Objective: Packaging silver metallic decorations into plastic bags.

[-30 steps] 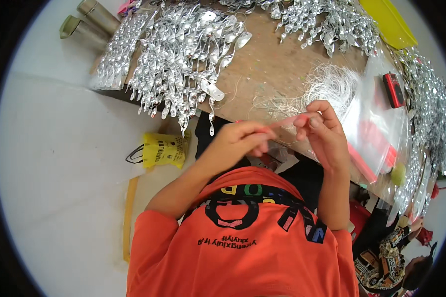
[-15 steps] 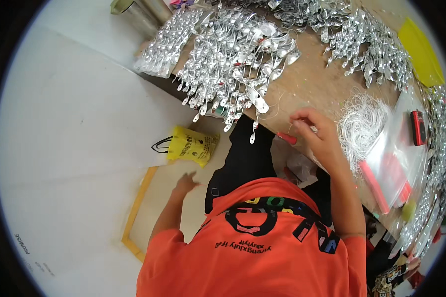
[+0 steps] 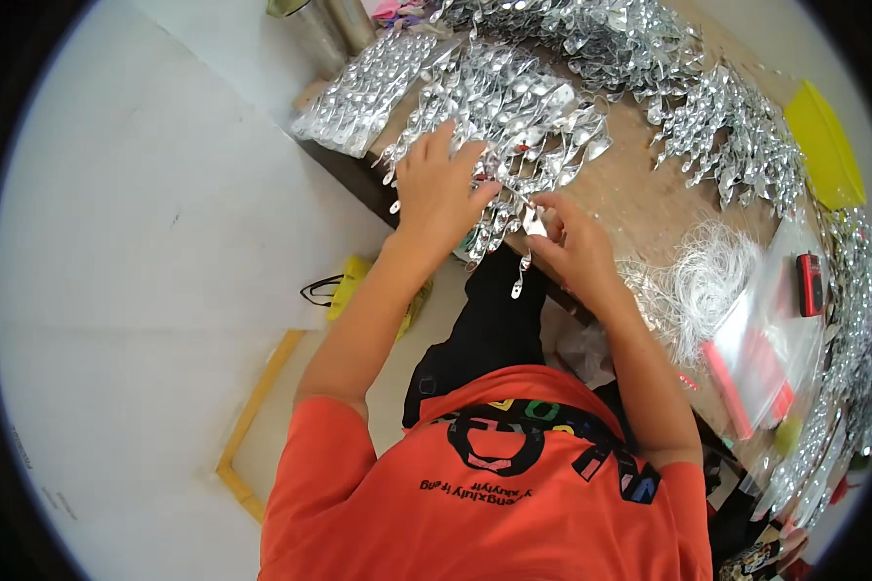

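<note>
The person's orange shirt (image 3: 397, 542) occupied the near zone, and black trousers (image 3: 499, 315) extended beyond it beneath the near edge of the brown table (image 3: 625, 198). The yellow bag (image 3: 352, 281) lay left of the trousers, partly behind the left forearm. The right hand (image 3: 567, 232) was positioned at the near edge of the silver strands (image 3: 509, 102); its thumb and forefinger stood on either side of a flat silver tag (image 3: 533, 221), but whether they were clamped on it could not be told. The left hand (image 3: 439, 189) lay farther left and slightly farther off, palm down over the strands, fingers spread and thumb apart from the forefinger. Half a second earlier, the left hand had been low on the left, well apart from the table, and the right hand had been over the bare tabletop; both had since converged on the strands, which indicated that handling had shifted to two hands at this bunch. To the right lay the clear plastic bags (image 3: 763, 329), the tangle of white thread (image 3: 717, 276) and the red-and-black device (image 3: 810, 284). The yellow tray (image 3: 825, 145) stood at the far right; metal cylinders (image 3: 320, 39) stood at the far left.
</note>
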`<act>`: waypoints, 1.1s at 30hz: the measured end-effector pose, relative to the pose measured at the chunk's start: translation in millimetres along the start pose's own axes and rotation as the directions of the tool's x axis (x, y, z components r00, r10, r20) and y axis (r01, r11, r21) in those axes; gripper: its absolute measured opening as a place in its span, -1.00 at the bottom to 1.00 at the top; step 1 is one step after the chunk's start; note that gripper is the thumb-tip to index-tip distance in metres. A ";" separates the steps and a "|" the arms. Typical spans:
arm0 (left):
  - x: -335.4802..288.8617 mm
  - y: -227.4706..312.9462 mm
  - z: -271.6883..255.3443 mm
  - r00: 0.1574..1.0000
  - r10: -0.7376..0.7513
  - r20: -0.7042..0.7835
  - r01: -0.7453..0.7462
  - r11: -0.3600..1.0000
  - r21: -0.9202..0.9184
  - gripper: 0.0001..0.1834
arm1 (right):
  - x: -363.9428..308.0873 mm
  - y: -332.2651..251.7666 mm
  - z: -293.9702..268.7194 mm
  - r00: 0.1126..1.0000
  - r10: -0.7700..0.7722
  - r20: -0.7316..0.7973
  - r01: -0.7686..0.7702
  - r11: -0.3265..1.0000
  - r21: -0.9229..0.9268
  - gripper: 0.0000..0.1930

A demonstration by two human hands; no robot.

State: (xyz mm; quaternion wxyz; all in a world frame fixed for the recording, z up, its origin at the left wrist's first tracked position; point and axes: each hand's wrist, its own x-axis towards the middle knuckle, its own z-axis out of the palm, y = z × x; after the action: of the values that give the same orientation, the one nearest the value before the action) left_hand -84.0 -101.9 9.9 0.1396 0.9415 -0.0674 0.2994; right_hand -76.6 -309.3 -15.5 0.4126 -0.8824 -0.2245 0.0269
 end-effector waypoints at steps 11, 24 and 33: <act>21.5 -9.3 12.8 0.943 -0.239 0.230 0.239 0.971 0.031 -0.73 | 2.6 14.6 -12.0 0.952 0.255 0.170 -0.300 0.664 0.685 -0.85; 23.4 -24.4 12.4 0.969 -0.190 0.155 0.198 0.979 -0.037 -0.80 | -84.5 64.9 -114.9 0.778 0.514 -0.362 0.148 0.410 0.900 -0.85; 35.5 -26.7 16.9 0.978 -0.124 0.170 0.127 0.992 -0.008 -0.84 | -103.3 78.5 -148.4 0.767 0.499 -0.404 0.206 0.404 0.891 -0.87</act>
State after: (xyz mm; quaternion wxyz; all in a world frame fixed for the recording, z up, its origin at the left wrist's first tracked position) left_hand -40.4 -83.2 11.4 0.1608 0.9644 -0.0223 0.2086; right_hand -105.5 -502.7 9.8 0.8635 -0.4888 0.0604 -0.1088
